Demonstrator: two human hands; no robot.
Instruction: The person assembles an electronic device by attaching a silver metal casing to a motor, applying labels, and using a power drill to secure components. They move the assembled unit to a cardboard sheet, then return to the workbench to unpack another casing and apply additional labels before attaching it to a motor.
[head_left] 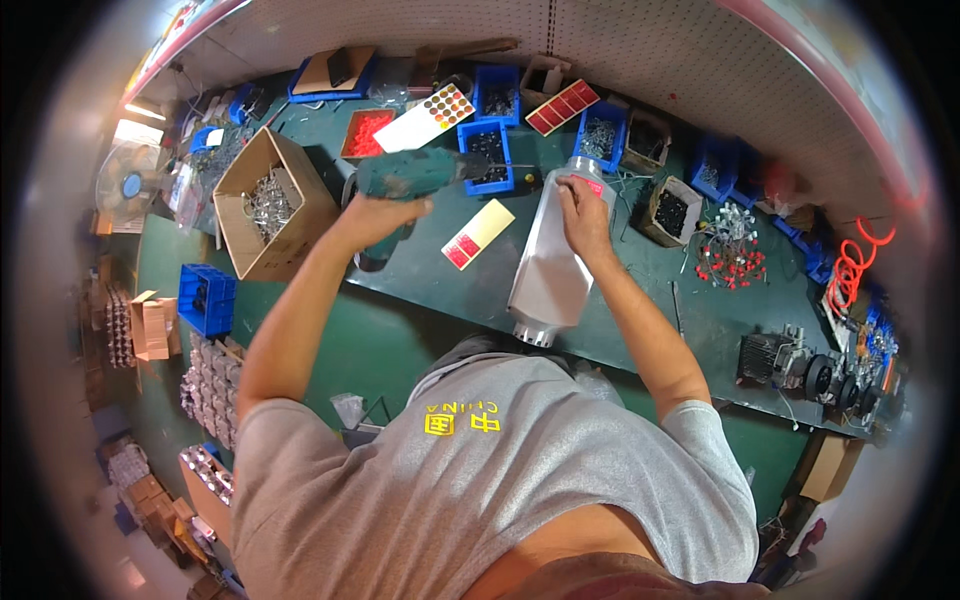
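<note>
On our tabletop (475,292) lies the silver housing (550,262), seemingly steadied by our right fingers (567,192), whose closure we cannot tell, while our left fingers (416,208) clamp the drill (408,173), aimed toward the housing.

Observed across mid-frame: a dark green workbench (470,290). Noted on it, left: an open cardboard box (312,212) of metal parts. Upper centre: a blue bin (490,187) of dark pieces. Centre: a red-and-cream label sheet (478,234) and a pale tapered housing (552,258), overhanging the front edge. Right: a heap of wires (730,255) with red ends. Far right: a dark finned assembly (772,358).
</note>
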